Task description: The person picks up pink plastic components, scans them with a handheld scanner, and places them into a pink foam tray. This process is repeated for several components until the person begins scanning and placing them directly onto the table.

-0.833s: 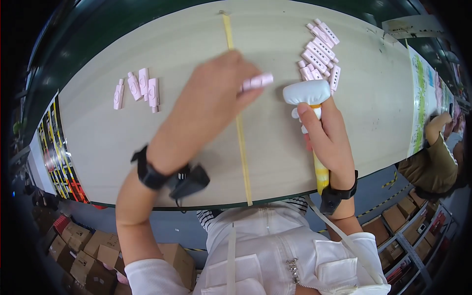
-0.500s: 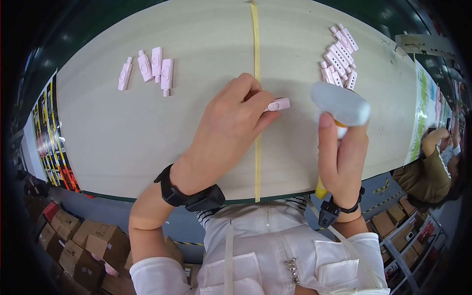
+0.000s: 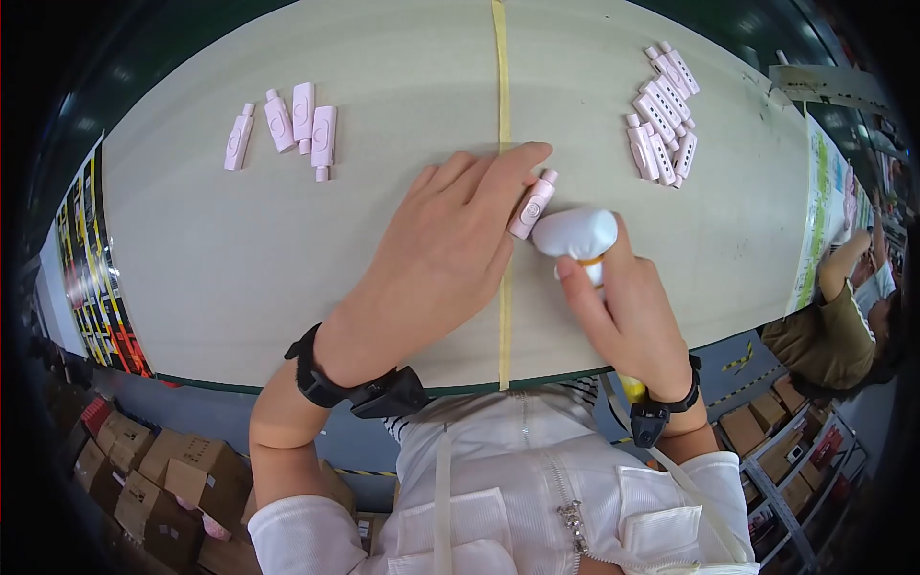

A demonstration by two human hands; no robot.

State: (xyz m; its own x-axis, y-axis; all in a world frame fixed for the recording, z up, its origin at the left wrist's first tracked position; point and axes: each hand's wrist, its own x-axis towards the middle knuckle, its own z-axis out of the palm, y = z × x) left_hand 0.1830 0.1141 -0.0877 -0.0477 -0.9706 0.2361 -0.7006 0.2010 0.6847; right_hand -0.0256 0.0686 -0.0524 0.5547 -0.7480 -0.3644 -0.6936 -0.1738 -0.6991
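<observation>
Below both sets of fingers, nearest the wearer, spreads a white zip-up top [image 3: 479, 479], with cardboard boxes [image 3: 211, 479] stacked on the floor to its left and a metal rack [image 3: 800, 489] to its right. Just behind the fingers, each wrist bears a strapped black device. The right hand [image 3: 623, 297] has its fingers wrapped around the yellow handle of a mallet [image 3: 578, 232], thumb laid along the neck below the padded white head. The left hand [image 3: 450, 235] lies palm down, index finger stretched out and the others partly curled out of sight. A slim pink stick-shaped piece [image 3: 533, 204] sits at the left fingertips, slanted, narrower end away from the wearer; I cannot tell whether the fingers pinch it or merely steady it. The mallet head is just beside the piece's lower end, on the right. A yellow tape strip [image 3: 505, 326] runs beneath the left fingers across the pale table [image 3: 412, 86]. Farther off, to the left of the left fingers, four similar pink pieces [image 3: 324, 134] lie close together. Beyond the right fingers, slightly rightward, a tight cluster of pink pieces [image 3: 655, 118] lies, several showing rows of dark holes.
</observation>
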